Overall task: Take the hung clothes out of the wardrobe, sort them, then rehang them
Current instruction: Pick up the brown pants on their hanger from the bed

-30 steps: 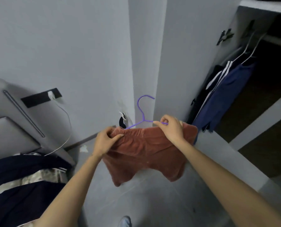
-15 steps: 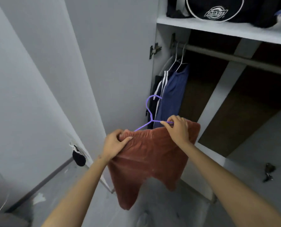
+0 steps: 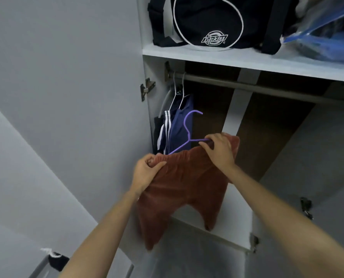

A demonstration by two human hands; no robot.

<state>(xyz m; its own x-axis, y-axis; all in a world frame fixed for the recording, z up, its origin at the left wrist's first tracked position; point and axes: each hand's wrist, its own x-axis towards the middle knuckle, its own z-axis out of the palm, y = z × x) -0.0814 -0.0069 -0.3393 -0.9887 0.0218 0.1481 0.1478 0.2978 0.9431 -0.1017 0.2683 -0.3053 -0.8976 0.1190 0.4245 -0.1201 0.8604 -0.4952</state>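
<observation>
A white wardrobe [image 3: 147,121] is seen open, filling the frame from 12 to 4 o'clock, with its door [image 3: 77,77] swung out toward 9 o'clock. A shelf [image 3: 247,61] is set across the top, and on it a black Dickies bag [image 3: 213,21] is stored at 12 o'clock beside a blue plastic bag [image 3: 323,37] at 2 o'clock. Below the shelf a metal rail [image 3: 267,86] is run from the left wall toward 3 o'clock. At the rail's left end two white hangers [image 3: 178,91] are hooked, and from them a navy garment [image 3: 180,129] and a dark garment with white stripes [image 3: 165,129] are hung against the side wall.

In the centre of the frame a pair of rust-coloured shorts [image 3: 185,185] is held up in front of the wardrobe opening, below the rail and just right of the hung clothes. The shorts are draped over a purple hanger [image 3: 187,127], whose hook is pointed toward 1 o'clock and is clear of the rail. The left hand [image 3: 146,171] is closed on the waistband at the shorts' 9 o'clock corner. The right hand [image 3: 219,149] is closed over the hanger's right arm together with the waistband at the 2 o'clock corner. The two legs of the shorts are left hanging toward 6 o'clock. A small black object [image 3: 57,260] is seen at 7 o'clock, near the door's lower edge.
</observation>
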